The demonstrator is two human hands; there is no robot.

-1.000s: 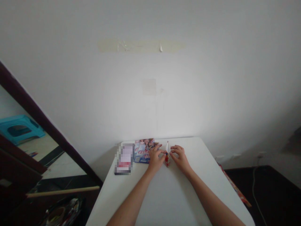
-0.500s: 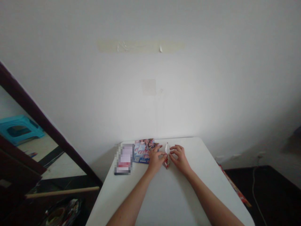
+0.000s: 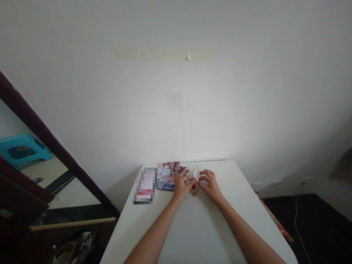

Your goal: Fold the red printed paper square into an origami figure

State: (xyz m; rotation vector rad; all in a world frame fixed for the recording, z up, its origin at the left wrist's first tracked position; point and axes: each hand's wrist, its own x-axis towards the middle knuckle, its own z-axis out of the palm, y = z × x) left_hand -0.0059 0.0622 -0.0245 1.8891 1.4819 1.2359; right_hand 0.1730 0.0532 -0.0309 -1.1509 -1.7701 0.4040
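Note:
A small piece of folded paper (image 3: 195,189), red and white with a pale upper part, stands between my two hands over the white table (image 3: 189,234). My left hand (image 3: 181,186) pinches its left side between thumb and fingers. From the other side, my right hand (image 3: 209,184) grips the paper's right edge with thumb and forefinger, its other fingers curled. Partly under my left hand lies a colourful printed leaflet (image 3: 166,176) with blue and red pictures. The exact folds are too small to make out.
A pixelated phone-like object (image 3: 145,186) lies at the table's left edge. The white wall (image 3: 176,132) rises right behind the table. At left stand a dark-framed mirror (image 3: 55,135) and a bag of things (image 3: 74,249) on the floor. A cable (image 3: 297,216) runs at right.
The folded paper has tilted slightly, its upper tip shifting a little to the right and its lower end to the left. Both hands stay nearly in place.

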